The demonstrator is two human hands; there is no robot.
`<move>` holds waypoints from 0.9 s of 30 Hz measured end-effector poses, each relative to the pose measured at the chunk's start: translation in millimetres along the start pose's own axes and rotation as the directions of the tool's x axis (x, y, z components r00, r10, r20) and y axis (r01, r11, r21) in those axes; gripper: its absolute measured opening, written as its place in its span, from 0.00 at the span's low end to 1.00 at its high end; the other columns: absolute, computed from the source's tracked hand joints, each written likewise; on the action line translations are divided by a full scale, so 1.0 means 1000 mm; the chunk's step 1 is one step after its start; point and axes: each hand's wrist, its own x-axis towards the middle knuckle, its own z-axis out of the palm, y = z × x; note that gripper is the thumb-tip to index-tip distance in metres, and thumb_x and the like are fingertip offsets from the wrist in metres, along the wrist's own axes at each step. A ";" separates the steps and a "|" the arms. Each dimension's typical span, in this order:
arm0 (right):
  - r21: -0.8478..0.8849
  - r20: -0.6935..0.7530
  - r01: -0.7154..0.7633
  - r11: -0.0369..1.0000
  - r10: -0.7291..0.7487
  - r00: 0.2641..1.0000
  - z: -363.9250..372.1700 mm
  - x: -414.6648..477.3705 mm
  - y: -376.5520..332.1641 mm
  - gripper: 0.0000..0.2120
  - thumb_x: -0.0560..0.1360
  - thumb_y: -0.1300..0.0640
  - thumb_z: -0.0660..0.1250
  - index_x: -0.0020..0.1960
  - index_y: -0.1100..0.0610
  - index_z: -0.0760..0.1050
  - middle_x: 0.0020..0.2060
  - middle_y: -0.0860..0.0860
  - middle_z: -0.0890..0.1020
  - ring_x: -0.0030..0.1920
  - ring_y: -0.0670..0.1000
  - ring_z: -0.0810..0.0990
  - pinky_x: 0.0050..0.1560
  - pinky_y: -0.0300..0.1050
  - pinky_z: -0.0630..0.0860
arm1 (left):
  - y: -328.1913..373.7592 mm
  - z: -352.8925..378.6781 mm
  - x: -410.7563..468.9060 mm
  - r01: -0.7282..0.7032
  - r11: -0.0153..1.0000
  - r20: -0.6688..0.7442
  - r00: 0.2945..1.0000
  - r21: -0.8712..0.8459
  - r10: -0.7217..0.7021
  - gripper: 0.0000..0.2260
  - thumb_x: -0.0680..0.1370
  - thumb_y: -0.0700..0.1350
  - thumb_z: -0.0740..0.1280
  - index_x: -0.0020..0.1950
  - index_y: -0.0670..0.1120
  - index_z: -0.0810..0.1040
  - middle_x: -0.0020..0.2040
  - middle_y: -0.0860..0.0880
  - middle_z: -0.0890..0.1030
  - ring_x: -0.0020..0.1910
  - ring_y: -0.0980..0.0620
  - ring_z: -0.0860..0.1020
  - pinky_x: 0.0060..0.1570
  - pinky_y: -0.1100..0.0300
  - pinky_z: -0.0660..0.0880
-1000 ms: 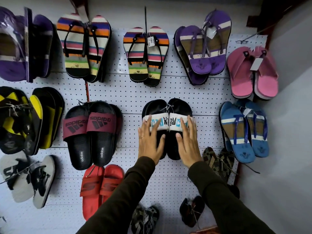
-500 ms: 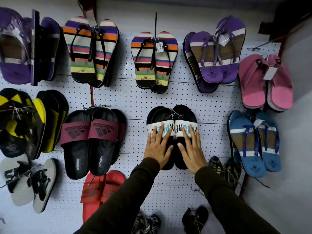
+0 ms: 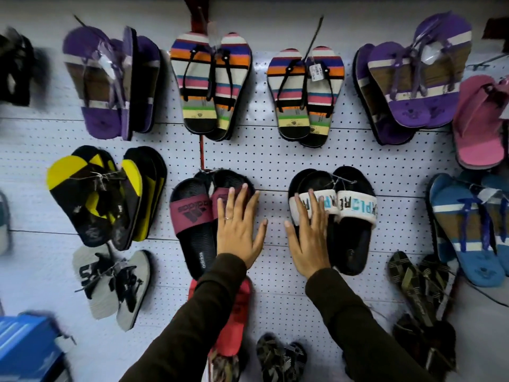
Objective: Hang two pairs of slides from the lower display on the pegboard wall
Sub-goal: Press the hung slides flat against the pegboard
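A pair of black slides with white lettered straps (image 3: pixel 349 210) hangs on the white pegboard wall (image 3: pixel 270 161) right of centre. My right hand (image 3: pixel 309 235) lies flat on the left slide of that pair, fingers spread. To the left hangs a pair of black slides with maroon straps (image 3: pixel 192 216). My left hand (image 3: pixel 239 230) rests flat on the right slide of that pair, fingers apart, a ring on one finger. Neither hand grips anything. A red pair of slides (image 3: pixel 234 312) hangs below, partly hidden by my left sleeve.
Striped flip-flops (image 3: pixel 209 84) and purple ones (image 3: pixel 407 84) hang in the top row. Yellow-black sandals (image 3: pixel 102 194) and grey ones (image 3: pixel 110 285) hang at left, blue ones (image 3: pixel 468 230) and pink ones (image 3: pixel 482 119) at right. A blue box (image 3: pixel 27 348) sits at bottom left. Dark patterned pairs (image 3: pixel 418 293) hang low.
My left hand has moved left from the white-strapped slides onto the maroon-strapped pair. My right hand shifted onto the left white-strapped slide. The view has panned left.
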 end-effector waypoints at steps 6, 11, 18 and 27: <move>0.056 0.096 0.051 0.997 -0.056 0.994 0.057 0.003 -0.076 0.28 0.83 0.44 0.48 0.81 0.46 0.50 0.82 0.48 0.45 0.82 0.55 0.39 0.79 0.62 0.48 | -0.082 -0.025 -0.015 0.105 0.994 -0.033 0.994 0.008 -0.105 0.28 0.79 0.57 0.54 0.78 0.52 0.57 0.80 0.48 0.55 0.80 0.46 0.48 0.78 0.45 0.43; 0.057 0.156 0.100 0.993 -0.108 0.982 0.091 0.002 -0.105 0.27 0.82 0.47 0.51 0.80 0.45 0.53 0.82 0.47 0.47 0.82 0.55 0.41 0.78 0.61 0.52 | -0.132 -0.025 -0.029 0.095 0.995 0.007 0.995 0.010 -0.095 0.27 0.79 0.57 0.54 0.77 0.51 0.60 0.80 0.47 0.56 0.80 0.46 0.49 0.78 0.45 0.46; -0.031 0.188 0.067 0.997 -0.060 0.980 0.118 -0.002 -0.104 0.27 0.82 0.46 0.51 0.80 0.44 0.52 0.81 0.47 0.49 0.82 0.54 0.43 0.78 0.60 0.56 | -0.152 0.004 -0.032 0.062 0.997 0.159 0.986 -0.049 -0.054 0.28 0.78 0.59 0.52 0.78 0.53 0.59 0.80 0.43 0.55 0.80 0.42 0.49 0.77 0.42 0.52; -0.124 0.280 0.038 0.992 -0.002 0.960 0.122 -0.002 -0.099 0.29 0.81 0.43 0.49 0.80 0.41 0.44 0.81 0.47 0.44 0.82 0.55 0.40 0.80 0.53 0.54 | -0.160 0.028 -0.017 0.055 0.998 0.214 0.976 -0.020 -0.049 0.29 0.78 0.61 0.52 0.79 0.56 0.55 0.81 0.45 0.50 0.80 0.42 0.46 0.77 0.48 0.46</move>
